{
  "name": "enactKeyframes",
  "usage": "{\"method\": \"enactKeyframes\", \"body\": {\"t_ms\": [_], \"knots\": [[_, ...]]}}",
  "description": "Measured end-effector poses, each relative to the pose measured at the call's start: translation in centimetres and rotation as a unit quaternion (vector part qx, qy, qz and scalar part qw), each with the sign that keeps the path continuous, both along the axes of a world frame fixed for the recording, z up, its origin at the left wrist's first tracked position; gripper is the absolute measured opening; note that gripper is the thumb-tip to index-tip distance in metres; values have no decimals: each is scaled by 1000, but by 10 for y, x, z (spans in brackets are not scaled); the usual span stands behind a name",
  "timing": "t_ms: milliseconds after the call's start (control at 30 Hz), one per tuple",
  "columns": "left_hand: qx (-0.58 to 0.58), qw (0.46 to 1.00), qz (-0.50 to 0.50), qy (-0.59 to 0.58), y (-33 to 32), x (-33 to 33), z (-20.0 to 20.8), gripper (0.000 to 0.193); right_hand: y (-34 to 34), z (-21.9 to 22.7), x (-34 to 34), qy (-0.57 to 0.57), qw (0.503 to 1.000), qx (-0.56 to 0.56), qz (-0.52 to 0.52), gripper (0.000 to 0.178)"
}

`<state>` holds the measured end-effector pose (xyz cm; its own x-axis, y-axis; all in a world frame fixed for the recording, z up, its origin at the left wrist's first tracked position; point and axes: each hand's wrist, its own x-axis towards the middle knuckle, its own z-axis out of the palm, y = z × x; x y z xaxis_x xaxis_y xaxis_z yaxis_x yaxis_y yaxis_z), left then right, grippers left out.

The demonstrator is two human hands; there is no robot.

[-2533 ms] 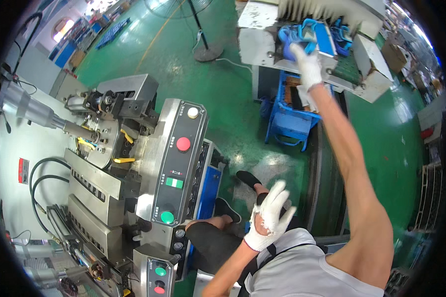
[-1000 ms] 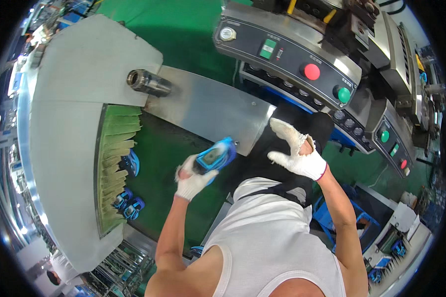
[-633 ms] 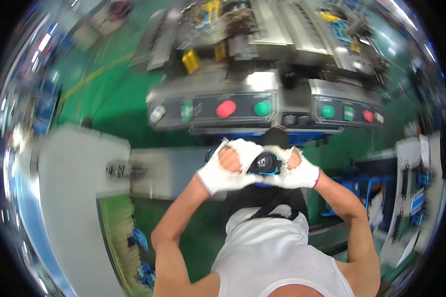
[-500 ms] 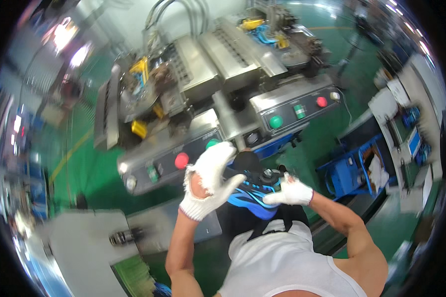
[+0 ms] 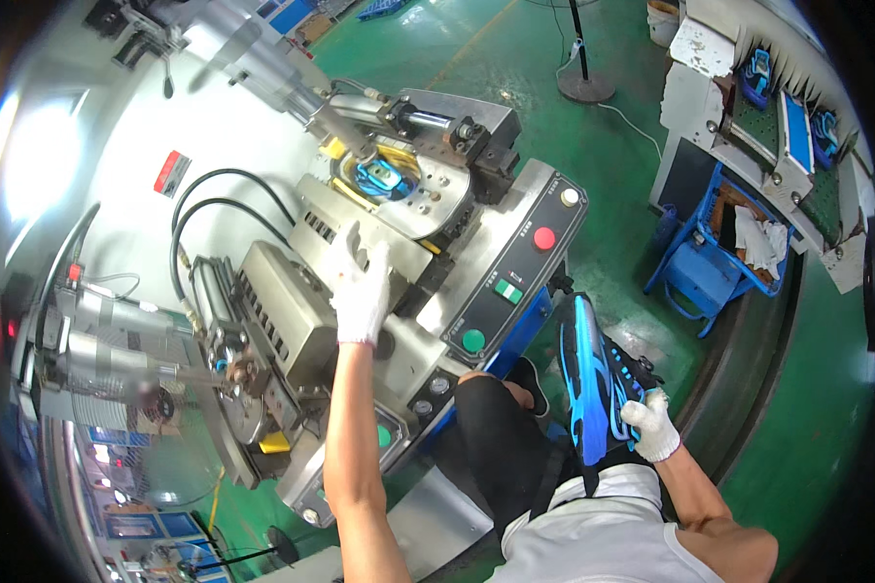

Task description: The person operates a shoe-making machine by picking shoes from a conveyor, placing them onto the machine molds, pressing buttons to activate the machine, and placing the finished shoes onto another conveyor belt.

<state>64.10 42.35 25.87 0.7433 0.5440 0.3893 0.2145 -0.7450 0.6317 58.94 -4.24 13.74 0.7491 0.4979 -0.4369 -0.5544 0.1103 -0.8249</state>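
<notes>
Green floor [image 5: 501, 92] around a metal machine [image 5: 280, 303]. Right hand [image 5: 653, 428] clamped on a blue-and-black shoe [image 5: 593, 374], held right of the machine; left hand [image 5: 362, 296] apart, fingers spread, seemingly empty. Shoe likely light, upper soft, sole springy; sole edges should give firmest hold.

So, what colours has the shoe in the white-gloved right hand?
The shoe is blue and black; best view: head.
</notes>
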Motion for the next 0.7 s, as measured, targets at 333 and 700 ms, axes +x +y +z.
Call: {"method": "enactKeyframes", "body": {"t_ms": [333,700], "knots": [[14,994,107,6,155,183,-79,57,21,-59,51,-33,998,26,-39,93],[148,979,143,3,174,226,-89,30,17,-76,55,103,976,-189,21,37]]}}
